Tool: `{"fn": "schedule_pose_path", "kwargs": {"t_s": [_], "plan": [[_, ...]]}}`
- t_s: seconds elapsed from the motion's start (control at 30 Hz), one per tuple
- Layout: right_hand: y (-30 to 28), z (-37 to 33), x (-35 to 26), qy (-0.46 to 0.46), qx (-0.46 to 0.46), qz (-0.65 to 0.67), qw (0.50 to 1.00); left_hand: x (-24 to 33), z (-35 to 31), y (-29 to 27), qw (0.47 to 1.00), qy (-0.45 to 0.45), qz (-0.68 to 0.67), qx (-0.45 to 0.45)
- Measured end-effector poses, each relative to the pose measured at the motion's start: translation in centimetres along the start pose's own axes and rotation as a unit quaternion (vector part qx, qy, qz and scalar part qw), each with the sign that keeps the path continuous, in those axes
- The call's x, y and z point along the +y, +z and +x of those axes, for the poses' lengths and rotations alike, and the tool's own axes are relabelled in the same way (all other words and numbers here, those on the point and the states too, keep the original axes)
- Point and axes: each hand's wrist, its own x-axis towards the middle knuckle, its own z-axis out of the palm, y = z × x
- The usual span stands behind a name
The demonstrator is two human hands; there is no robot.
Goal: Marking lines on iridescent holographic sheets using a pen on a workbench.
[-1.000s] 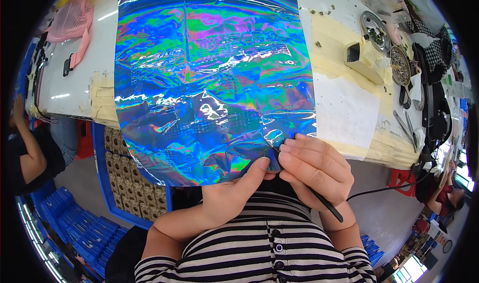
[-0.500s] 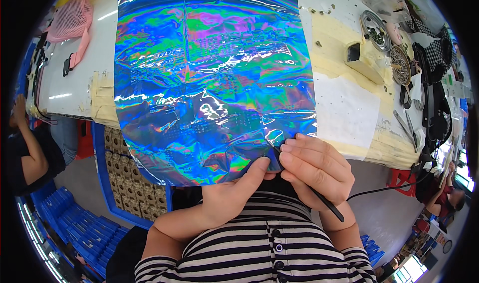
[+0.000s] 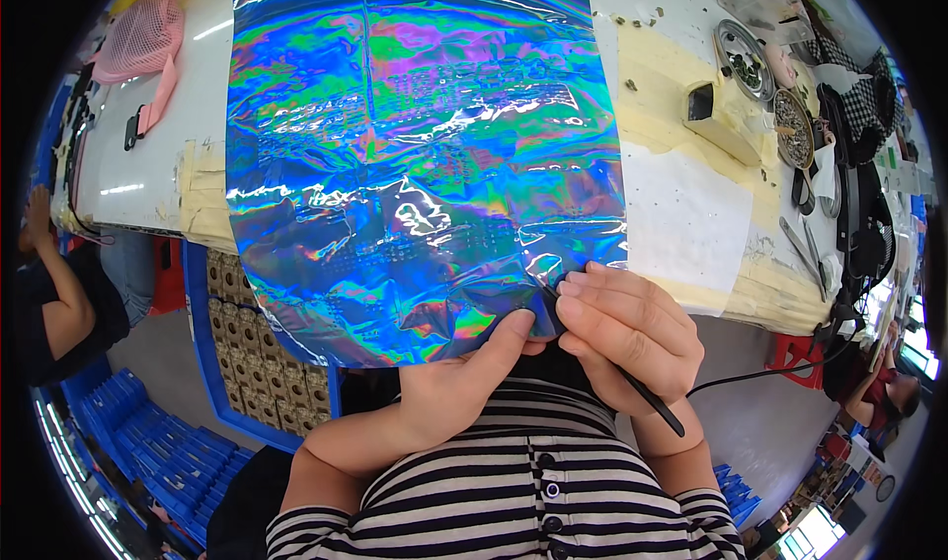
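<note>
A large, crinkled sheet of iridescent blue film (image 3: 434, 165) spreads over the table and hangs past its near edge. My left hand (image 3: 459, 377) pinches the sheet's near edge, thumb on top and the fingers hidden beneath. Close beside it, my right hand (image 3: 632, 338) is closed around a slim black tweezers-like tool (image 3: 652, 404). The tool's narrow end points at the film just above my left thumb, while its rounded end sticks out below my palm. Whether the tip grips anything is too small to tell.
Right of the film lies white paper (image 3: 686, 229) on yellowish tape, with metal tweezers (image 3: 802, 246) beyond. A cream box (image 3: 726, 125) and round dishes (image 3: 746, 61) of small parts stand farther back. A blue crate (image 3: 222, 392) holds patterned blocks below left. Another person (image 3: 64, 303) sits at far left.
My right hand and the black tool have shifted very slightly to the right. The left hand and the film look the same.
</note>
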Motion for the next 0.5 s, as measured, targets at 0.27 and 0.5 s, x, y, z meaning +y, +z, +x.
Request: {"fn": "schedule_pose_path", "kwargs": {"t_s": [0.27,0.5], "plan": [[-2.1,-0.3,-0.3,0.011,0.011,-0.051,0.999,0.6,0.1,0.1,0.999,-0.050,-0.007,0.013],[-6.1,-1.5,1.4,-0.023,-0.002,-0.280,0.960,0.8,0.2,-0.1,0.999,-0.032,0.040,-0.005]]}}
